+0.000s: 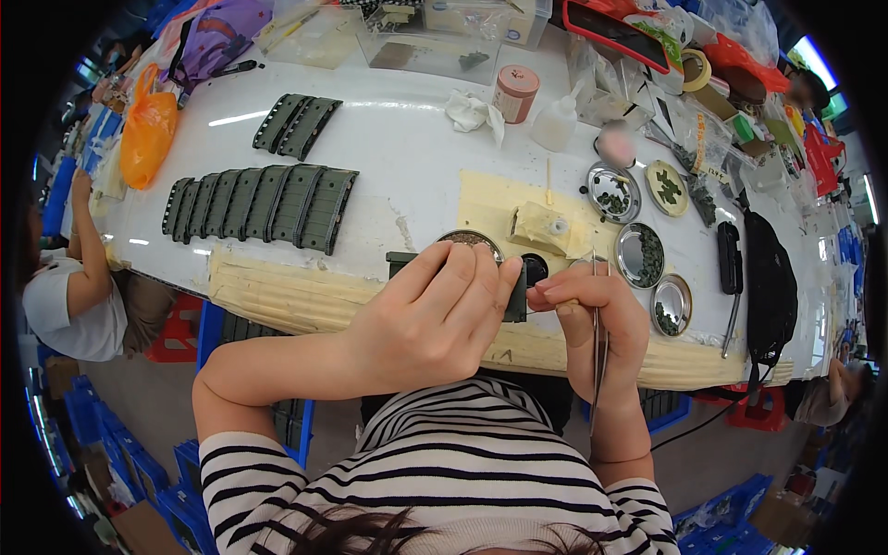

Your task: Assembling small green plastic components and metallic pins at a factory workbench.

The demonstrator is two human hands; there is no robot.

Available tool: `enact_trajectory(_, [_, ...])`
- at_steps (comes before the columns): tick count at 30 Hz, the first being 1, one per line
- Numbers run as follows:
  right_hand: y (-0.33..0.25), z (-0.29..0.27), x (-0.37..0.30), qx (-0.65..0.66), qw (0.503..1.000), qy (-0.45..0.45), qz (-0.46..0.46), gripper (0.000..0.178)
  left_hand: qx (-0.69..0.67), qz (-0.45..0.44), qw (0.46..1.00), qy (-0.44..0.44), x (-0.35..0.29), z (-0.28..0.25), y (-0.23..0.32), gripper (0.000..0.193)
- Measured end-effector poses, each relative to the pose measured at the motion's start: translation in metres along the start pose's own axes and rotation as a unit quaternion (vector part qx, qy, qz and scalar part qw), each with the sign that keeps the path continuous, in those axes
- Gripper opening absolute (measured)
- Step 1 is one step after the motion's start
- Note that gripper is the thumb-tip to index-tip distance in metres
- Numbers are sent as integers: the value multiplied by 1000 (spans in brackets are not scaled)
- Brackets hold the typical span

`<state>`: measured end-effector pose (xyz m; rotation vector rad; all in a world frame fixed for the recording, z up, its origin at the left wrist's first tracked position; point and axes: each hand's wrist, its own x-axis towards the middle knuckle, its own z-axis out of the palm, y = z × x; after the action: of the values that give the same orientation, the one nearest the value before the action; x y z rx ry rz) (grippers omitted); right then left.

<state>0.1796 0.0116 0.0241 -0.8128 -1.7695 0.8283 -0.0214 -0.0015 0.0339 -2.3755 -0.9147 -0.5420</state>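
Two hands met over the near edge of the white table (416, 139) in the head view, with a dark green piece (515, 307) held there in front of the striped shirt (453, 435). The left hand (435, 319) had its fingers pinched down on the piece, which showed on both sides of the hand. The right hand (606, 319) was curled round a pair of tweezers (600, 347), whose tips pointed away from the person with nothing visible in them; its thumb and forefinger were drawn nearly together just beside the piece's right end, and whether they pinched a small bit or touched the piece could not be told. As for progress, the held piece looked to be partway through its handling. A long row of similar green pieces (264, 205) and a shorter group (296, 125) lay on the left of the table, out of the hands; whether those were finished or waiting was not clear. Small green bits (645, 261) lay in several round dishes to the right, so the supply seemed far from used up. A dark pot (534, 267) stood just beyond the hands, near a tape-covered block (536, 229).
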Motion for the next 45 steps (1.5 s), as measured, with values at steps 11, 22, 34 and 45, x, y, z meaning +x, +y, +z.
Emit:
enact_trajectory(11, [4, -11, 7, 8, 991, 126, 49, 5, 9, 7, 1000, 12, -1, -1, -2, 38])
enact_trajectory(22, [35, -18, 32, -321, 940, 89, -77, 12, -656, -341, 672, -48, -12, 16, -3, 19])
enact_trajectory(34, [37, -18, 28, -350, 932, 58, -78, 25, -768, -433, 472, -8, -16, 23, 22, 23])
enact_trajectory(45, [5, -18, 6, -140, 981, 110, -83, 55, -754, -427, 499, 34, -17, 21, 30, 23])
